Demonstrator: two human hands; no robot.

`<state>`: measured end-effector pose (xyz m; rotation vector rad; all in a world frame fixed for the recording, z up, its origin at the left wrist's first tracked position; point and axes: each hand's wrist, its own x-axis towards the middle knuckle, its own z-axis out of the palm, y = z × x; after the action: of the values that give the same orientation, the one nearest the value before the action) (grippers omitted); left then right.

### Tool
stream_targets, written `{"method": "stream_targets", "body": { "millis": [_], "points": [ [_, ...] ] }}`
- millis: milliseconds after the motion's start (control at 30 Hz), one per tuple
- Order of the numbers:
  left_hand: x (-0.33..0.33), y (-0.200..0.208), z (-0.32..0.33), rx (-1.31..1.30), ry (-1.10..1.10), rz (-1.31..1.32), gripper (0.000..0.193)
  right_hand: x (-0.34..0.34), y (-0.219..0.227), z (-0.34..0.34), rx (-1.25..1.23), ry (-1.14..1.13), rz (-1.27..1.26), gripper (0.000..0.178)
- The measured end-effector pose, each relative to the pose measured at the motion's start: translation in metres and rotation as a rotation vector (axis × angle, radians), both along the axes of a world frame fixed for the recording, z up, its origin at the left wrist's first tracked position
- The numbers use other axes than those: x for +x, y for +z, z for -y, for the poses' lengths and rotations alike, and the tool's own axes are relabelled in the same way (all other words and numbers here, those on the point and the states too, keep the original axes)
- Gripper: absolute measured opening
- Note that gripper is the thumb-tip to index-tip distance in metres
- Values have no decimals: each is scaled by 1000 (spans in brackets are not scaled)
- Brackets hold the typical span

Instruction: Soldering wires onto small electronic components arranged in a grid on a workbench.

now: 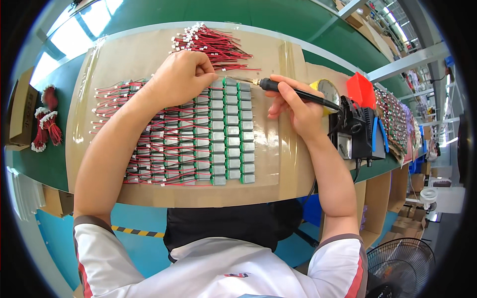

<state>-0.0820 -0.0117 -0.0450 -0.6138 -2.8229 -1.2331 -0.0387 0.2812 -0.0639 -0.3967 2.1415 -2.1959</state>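
Observation:
My right hand [301, 111] grips the black handle of a soldering iron [269, 84], whose metal tip points left toward my left fingertips. My left hand [185, 74] is closed in a pinch above the top row of small motors [232, 130]; what the fingers hold is hidden. These grey metal motors with green ends lie in close rows. Red and black wires [149, 144] with white connectors stretch leftward from many of them, while the rightmost columns show no wires. Just beyond my left hand lies a pile of loose red and black wires [213, 47].
Brown cardboard [268, 191] covers the green table. To the right stand a yellow-sided round container [325, 92], a black soldering station [355, 129] and a red bin [361, 90]. Wire bundles [48, 126] and an open carton [22, 111] sit at the left. A fan [402, 265] stands lower right.

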Motion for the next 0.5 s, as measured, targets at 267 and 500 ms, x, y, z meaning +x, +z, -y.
{"method": "stream_targets", "body": {
  "millis": [267, 500],
  "points": [
    [0, 1, 1, 7, -2, 32, 18, 1, 2, 2, 22, 13, -9, 34],
    [0, 8, 0, -36, -9, 80, 21, 0, 2, 1, 31, 25, -32, 33]
  ]
}}
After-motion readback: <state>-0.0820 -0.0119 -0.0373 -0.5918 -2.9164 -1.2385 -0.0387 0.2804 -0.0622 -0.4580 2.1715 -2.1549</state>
